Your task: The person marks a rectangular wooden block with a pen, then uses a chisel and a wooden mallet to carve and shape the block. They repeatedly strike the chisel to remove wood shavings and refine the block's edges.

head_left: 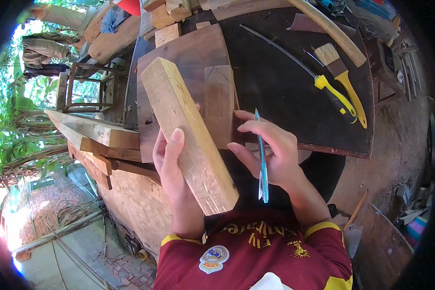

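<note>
Over the near edge of the dark, flat-topped table (275, 72), we hold a long, squared block of pale wood (191, 140) aslant, our left hand (171, 162) gripping it from beneath with the thumb laid along its side. Our right hand (278, 150), fingers half curled and parted, carries a slim, light-blue pen (263, 166) at that same edge — we cannot tell which fingers pinch it. On the table's left part we see a broad, reddish-brown wooden board (179, 58) bearing a smaller, rectangular brown wooden block (219, 106). Toward the table's right side lie a yellow-handled brush with pale bristles (340, 77), a thin metal blade with a yellow handle (331, 91) and a pale, curved wooden stick (331, 31). Left of the table — long, pale wooden beams (96, 134).
</note>
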### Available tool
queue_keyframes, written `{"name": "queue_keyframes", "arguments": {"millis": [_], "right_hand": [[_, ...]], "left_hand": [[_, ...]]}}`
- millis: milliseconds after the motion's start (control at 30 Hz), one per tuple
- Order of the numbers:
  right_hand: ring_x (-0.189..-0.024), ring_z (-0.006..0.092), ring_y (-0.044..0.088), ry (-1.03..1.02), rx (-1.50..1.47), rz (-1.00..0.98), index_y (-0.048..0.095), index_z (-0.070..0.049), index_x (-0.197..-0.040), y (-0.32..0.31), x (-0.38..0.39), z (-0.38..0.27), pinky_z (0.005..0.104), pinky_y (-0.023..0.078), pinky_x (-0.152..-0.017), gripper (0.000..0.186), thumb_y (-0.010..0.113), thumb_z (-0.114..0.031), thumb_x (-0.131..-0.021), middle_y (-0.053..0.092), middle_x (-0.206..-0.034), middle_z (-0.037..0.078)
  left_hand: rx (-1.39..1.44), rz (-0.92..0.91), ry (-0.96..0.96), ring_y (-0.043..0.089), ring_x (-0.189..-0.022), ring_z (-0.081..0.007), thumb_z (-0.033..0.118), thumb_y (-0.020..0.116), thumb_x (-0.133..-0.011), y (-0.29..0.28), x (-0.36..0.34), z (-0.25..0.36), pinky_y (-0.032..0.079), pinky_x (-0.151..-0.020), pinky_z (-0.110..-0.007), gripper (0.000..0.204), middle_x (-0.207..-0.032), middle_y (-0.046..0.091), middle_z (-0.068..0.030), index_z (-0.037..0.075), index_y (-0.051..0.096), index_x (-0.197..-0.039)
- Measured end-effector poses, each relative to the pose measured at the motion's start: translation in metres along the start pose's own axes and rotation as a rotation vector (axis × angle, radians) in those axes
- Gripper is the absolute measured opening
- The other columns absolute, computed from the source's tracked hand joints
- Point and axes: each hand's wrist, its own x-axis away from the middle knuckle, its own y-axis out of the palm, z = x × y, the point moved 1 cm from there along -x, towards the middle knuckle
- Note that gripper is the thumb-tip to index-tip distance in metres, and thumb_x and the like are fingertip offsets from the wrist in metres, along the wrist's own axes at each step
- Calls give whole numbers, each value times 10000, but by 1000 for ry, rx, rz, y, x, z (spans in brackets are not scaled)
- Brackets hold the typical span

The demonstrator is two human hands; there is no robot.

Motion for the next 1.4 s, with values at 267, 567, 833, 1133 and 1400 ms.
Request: {"name": "queue_keyframes", "arguments": {"millis": [267, 567, 833, 1133, 1400], "right_hand": [[-937, 352, 704, -11, 1, 3, 621, -34, -1000, 0, 0, 1, 357, 567, -787, 358, 845, -105, -729, 683, -1086, 226], [-927, 346, 707, 3, 0, 5, 626, -37, -1002, 1, 1, 2, 355, 569, -778, 357, 844, -110, -730, 686, -1096, 218], [-902, 349, 708, -23, 14, 16, 627, -38, -1002, 2, 2, 4, 351, 570, -768, 355, 843, -111, -730, 685, -1101, 217], [-944, 178, 694, 310, -339, 161, 617, -23, -1141, -1, 0, 3, 277, 539, -765, 216, 647, -117, -949, 701, -1116, 148], [-707, 63, 596, 225, -486, -16, 605, 28, -1112, -17, -22, 3, 217, 480, -628, 220, 586, -153, -989, 647, -836, 49]], "left_hand": [[8, -16, -5, 650, -1015, -196, 168, 592, -919, -3, -3, -2, 521, -873, -288, 487, -1237, 625, -197, -89, 503, -1323], [-39, -56, -21, 652, -1020, -191, 151, 613, -909, -6, -4, 2, 520, -879, -283, 493, -1247, 623, -205, -88, 504, -1325], [-13, -87, -24, 656, -1004, -181, 120, 615, -915, -8, -5, 1, 526, -866, -278, 468, -1233, 633, -193, -84, 508, -1322], [-22, -79, -24, 666, -955, -174, 103, 611, -920, -8, -6, 2, 544, -823, -282, 434, -1206, 648, -179, -80, 523, -1304], [-41, -77, -16, 668, -952, -180, 112, 616, -918, -6, -5, 4, 547, -822, -282, 441, -1210, 646, -190, -85, 523, -1302]]}}
